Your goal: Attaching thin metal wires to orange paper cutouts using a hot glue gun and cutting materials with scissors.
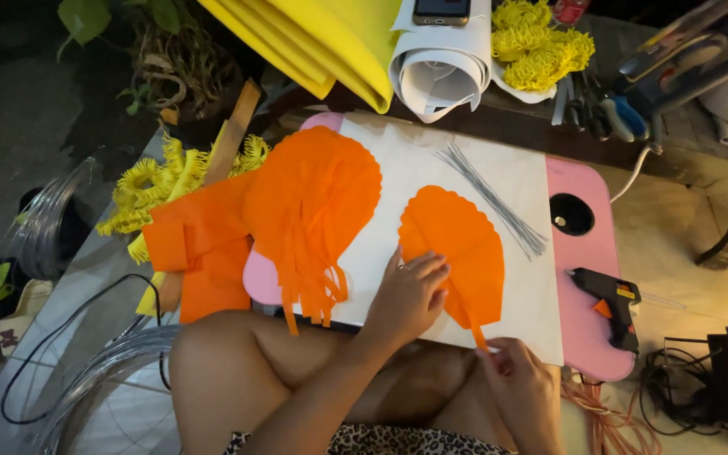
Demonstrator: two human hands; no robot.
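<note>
1. Petal (457,253): an orange, scallop-edged foam cut-out lying flat on the white sheet (431,160), right of centre, its narrow stem pointing toward the person.
2. Pink table (591,278) carries the white sheet; a round hole (572,214) shows in its bare right side.
3. Yellow foam (322,34), folded in layers, hangs over the top edge, left of a white paper roll (440,76).
4. Orange stack (309,211): more scalloped petals piled on the sheet's left part, their cut strips hanging over the near edge; folded orange foam (200,253) lies just left of them, off the table.
5. Left hand (410,295) rests flat on the petal's left half, fingers close together and pressing it down.
6. Right hand (520,379) is at the sheet's near edge, thumb and forefinger pinching the petal's stem tip.
7. Yellow fringe (157,181) lies in a curly heap to the far left; a plate of yellow curls (541,46) sits at the top, right of the paper roll.
8. Glue gun (612,303), black with an orange trigger, lies on the table's right edge, well apart from both hands.
9. Wires (495,198): a thin grey bundle fanned diagonally across the sheet, just above the petal.
10. Phone (441,12) rests on the paper roll.
11. Scissors (600,109), with blue handles, lie near the plate.
</note>
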